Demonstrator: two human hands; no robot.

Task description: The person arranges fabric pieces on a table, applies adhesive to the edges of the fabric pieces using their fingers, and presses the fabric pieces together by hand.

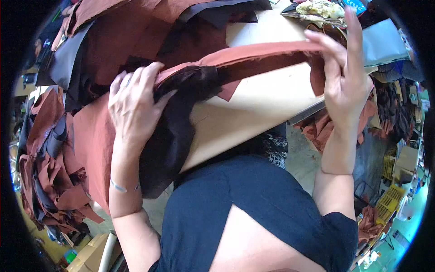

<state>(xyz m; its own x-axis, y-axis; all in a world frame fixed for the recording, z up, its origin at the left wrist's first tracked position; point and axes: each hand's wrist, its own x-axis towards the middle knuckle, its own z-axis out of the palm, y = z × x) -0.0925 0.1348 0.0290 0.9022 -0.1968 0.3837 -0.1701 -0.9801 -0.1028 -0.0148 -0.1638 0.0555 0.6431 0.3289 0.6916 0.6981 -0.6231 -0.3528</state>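
A reddish-brown cloth with a dark underside stretches between my two hands above the table. My left hand, with a ring on one finger, is closed over its left part, where dark fabric hangs below the wrist. At the other end my right hand holds the cloth's edge near the bent fingers, while one finger points up. The exact grip of the right hand is partly hidden. More reddish-brown cloth drapes down beside my left forearm.
The pale tabletop shows under the cloth. Reddish-brown and dark sheets are piled at the back left. Scraps hang at the left. A yellow crate and a cardboard box stand lower down.
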